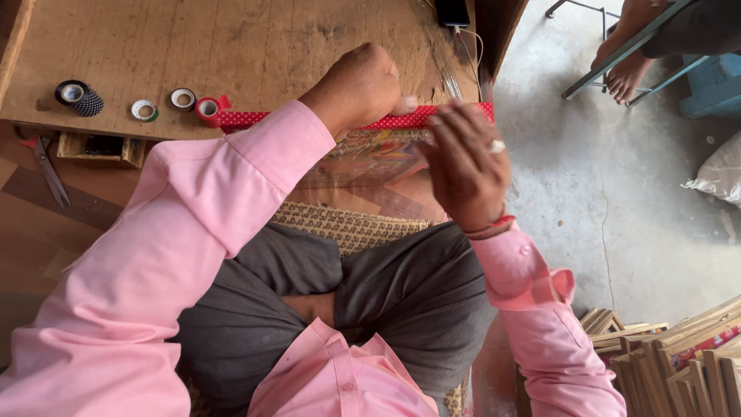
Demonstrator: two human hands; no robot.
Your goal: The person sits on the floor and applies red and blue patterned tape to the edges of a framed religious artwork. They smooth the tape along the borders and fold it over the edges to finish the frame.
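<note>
A low wooden table [231, 46], its flat top scuffed and grainy, fills the upper part of the head view, and the person sits cross-legged before it in grey trousers and a smooth pink shirt, on a woven mat [347, 226] with a small repeating pattern. Grey concrete floor [617, 201] lies to the right, with a stack of thin wooden frames [679, 355] at the lower corner. Against the table's near edge stands a flat framed picture [370, 158], glossy and colourful. Along its top edge runs a strip of red tape with white dots [324, 118], stretched from its roll [207, 109] at the left. The left hand [361, 85] is clenched into a fist and presses down on the strip. The right hand [463, 166], wearing a ring, has its fingers spread and curled over the strip's right end, pinching it to the frame. Three smaller tape rolls [143, 110] lie round on the table further left, and scissors [48, 171] rest below the table edge.
</note>
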